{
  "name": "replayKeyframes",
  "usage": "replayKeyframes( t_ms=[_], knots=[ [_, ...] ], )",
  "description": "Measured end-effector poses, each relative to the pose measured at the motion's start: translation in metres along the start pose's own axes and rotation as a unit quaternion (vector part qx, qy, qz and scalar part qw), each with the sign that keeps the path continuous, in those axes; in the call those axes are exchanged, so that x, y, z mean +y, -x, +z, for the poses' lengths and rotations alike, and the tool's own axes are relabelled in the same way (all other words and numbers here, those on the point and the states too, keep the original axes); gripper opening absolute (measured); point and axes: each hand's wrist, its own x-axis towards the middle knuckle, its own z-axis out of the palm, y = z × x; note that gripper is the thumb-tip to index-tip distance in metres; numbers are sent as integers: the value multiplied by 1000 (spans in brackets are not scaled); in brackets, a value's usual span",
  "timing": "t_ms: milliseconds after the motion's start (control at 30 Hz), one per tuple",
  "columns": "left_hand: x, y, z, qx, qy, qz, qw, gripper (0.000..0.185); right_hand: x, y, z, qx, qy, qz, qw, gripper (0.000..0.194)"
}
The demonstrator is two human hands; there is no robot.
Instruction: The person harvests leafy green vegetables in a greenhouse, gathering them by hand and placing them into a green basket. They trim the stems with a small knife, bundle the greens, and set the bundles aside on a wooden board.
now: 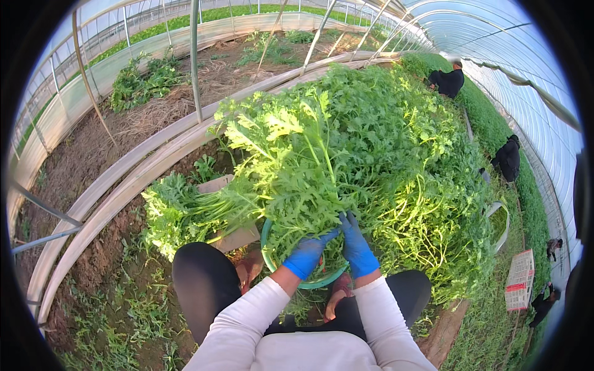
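Both my hands wear blue gloves and meet over a round green tub [315,284] between my knees. A bunch of lobed leafy greens [297,199] fans out upward and away from me, its lower end at my hands. My left hand [307,252] is closed around the lower part of the bunch, its fingers partly hidden by leaves. Against the other side of the stems is my right hand [356,243], its fingers pointing up and wrapped partly out of sight. A pile of cut greens [199,213] lies to the left, stems toward the tub, on flat cardboard [236,239].
Dense standing greens [371,139] fill the bed ahead and right. Plastic-wrapped rails [139,160] and a metal post [195,60] run along the left. A white-and-red crate [519,280] stands far right. Several people, one crouching [448,82], are along the right side.
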Motion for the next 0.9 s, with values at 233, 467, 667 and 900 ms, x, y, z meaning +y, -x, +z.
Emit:
replayKeyframes(
  t_ms=[233, 467, 667, 900],
  knots=[
    [-34, 19, 5, -41, 263, -96, 959, 49, 2, -2, -24, -233, 129, 109, 958, 69],
    [-30, 8, 22, -123, 336, 25, 933, 67, -42, 5, -8, -166, 489, 94, 851, 37],
    [-4, 29, 61, -421, 214, -55, 880, 82, -98, -15, 0, -160, 883, -273, 346, 7],
    [9, 46, 86, -452, 199, -32, 869, 74, -115, -15, 13, -213, 890, -364, 172, 2]
  ],
)
